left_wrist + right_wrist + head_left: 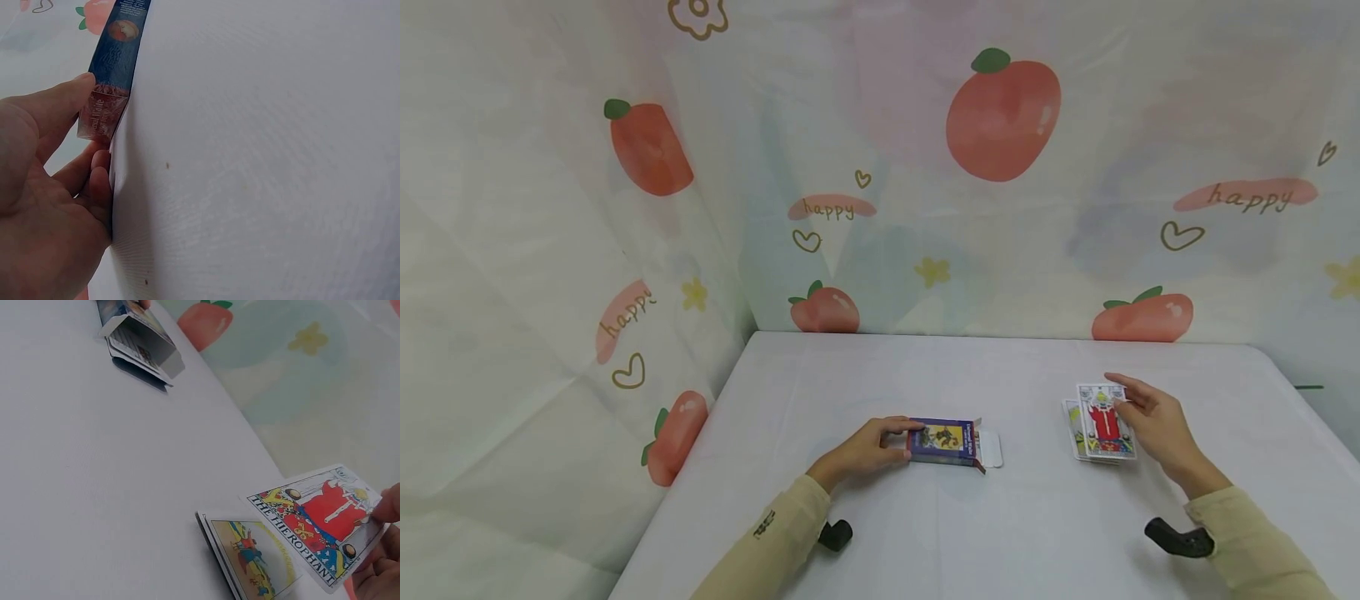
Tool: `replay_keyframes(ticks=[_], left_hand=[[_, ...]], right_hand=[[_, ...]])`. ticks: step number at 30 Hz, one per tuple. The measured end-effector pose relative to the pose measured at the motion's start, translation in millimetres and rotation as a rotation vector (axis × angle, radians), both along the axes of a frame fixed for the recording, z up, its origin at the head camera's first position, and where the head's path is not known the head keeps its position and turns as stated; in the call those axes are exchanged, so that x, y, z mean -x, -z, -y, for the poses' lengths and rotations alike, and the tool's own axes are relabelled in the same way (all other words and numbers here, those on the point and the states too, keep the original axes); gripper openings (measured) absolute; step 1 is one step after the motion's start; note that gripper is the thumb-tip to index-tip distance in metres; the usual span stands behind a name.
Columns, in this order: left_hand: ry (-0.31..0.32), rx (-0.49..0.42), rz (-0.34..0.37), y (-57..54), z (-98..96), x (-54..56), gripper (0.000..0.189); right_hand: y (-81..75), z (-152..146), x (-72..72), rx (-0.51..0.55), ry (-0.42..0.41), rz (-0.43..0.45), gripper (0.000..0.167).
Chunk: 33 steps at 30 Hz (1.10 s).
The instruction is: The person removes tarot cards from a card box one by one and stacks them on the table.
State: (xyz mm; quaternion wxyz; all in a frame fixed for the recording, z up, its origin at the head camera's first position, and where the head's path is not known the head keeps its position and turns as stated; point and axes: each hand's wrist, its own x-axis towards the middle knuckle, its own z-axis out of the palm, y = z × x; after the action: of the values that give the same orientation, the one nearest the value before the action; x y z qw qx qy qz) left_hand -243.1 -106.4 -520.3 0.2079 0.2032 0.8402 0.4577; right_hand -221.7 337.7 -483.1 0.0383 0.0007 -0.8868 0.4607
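Note:
On the left, a blue tarot card box [945, 442] lies flat with its white end flap open toward the right. My left hand [868, 450] holds its closed end, thumb [70, 99] along the near side. In the right wrist view, the mouth of the box [140, 347] shows. My right hand [1159, 427] pinches the edge of a tarot card [1107, 421] printed "The Hierophant", a red-robed figure. That card [319, 519] is tilted above a small stack of cards [250, 556]. The top card of the stack shows yellow and blue figures and is partly covered.
A white cloth covers the table [1022, 517]. Behind it and to the left hang fabric walls [895, 125] with printed fruit. A black curved piece [1180, 539] sticks out at the right wrist, and another black piece [835, 535] at the left wrist.

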Motion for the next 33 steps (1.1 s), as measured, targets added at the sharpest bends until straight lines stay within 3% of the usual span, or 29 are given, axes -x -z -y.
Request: replay_keyframes(ticks=[8,17,33], left_hand=[[-0.003,0.003,0.004,-0.7,0.4,-0.6,0.047],[-0.003,0.005,0.004,-1.7,0.0,-0.9,0.048],[-0.005,-0.012,0.014,-1.0,0.2,-0.1,0.048]], right_hand=[[-0.8,-1,8.9,-0.005,-0.028,0.02,0.049],[17.2,-7,19.2,-0.036,-0.03,0.012,0.044],[22.5,-8,17.7,-0.024,-0.03,0.11,0.047]])
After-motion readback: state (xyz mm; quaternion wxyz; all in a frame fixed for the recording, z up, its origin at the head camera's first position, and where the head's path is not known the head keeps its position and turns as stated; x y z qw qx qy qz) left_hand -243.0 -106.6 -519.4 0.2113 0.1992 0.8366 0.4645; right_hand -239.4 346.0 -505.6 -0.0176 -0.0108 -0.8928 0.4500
